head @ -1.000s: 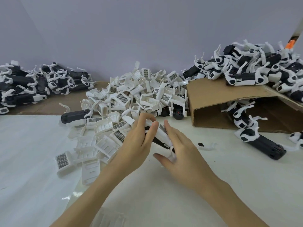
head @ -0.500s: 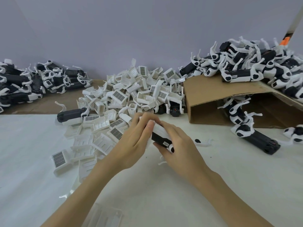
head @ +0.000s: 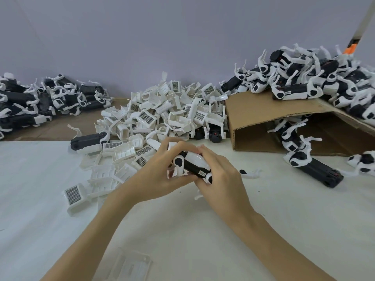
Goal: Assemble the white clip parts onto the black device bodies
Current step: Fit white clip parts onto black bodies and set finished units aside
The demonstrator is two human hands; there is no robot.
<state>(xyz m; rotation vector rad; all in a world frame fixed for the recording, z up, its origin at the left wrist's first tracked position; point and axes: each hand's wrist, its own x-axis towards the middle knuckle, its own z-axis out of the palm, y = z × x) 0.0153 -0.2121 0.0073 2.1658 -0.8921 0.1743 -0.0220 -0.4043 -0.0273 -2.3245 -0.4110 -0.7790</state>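
A black device body (head: 194, 166) with a white clip part on it sits between both hands at the table's middle. My left hand (head: 162, 173) grips its left end, where a white arm with a black round pad shows. My right hand (head: 221, 177) wraps its right end and top. A heap of white clip parts (head: 162, 118) lies just behind the hands. Fingers hide much of the body.
A pile of black-and-white devices (head: 40, 102) lies at the far left. More devices (head: 314, 82) lie on and under a tipped cardboard box (head: 263, 112) at right. One device (head: 316, 169) lies on the table at right. A clear plastic tray (head: 129, 266) is near me.
Both hands have turned the device so its black side and a white arm with a round pad face up. The hands stay together in the same place.
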